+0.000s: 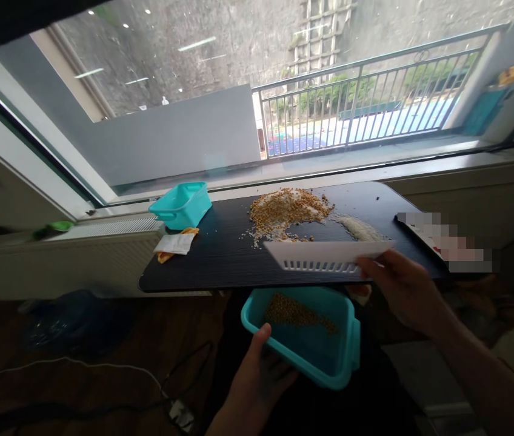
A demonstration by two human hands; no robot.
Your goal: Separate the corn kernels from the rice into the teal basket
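Observation:
My left hand (pixel 257 375) grips the near left rim of a teal plastic bin (pixel 352 339), thumb over the edge, just below the table's front edge. Tan beans (pixel 291 309), which look like soybeans, lie in its far left part. In my right hand (pixel 397 284) is a white slotted plastic panel (pixel 316 249), pinched at its right end above the table's front part. Behind the panel spreads a heap of tan beans mixed with white grains (pixel 284 209). A smaller pile of white grains (pixel 361 229), apparently rice, lies to its right, partly hidden by the panel.
On the black table (pixel 220 260), a second teal bin (pixel 188 209) stands at the back left, with a white and orange packet (pixel 175 244) before it. A blurred-out flat object (pixel 448 242) lies at the right end. A window with a railing (pixel 352 109) rises behind.

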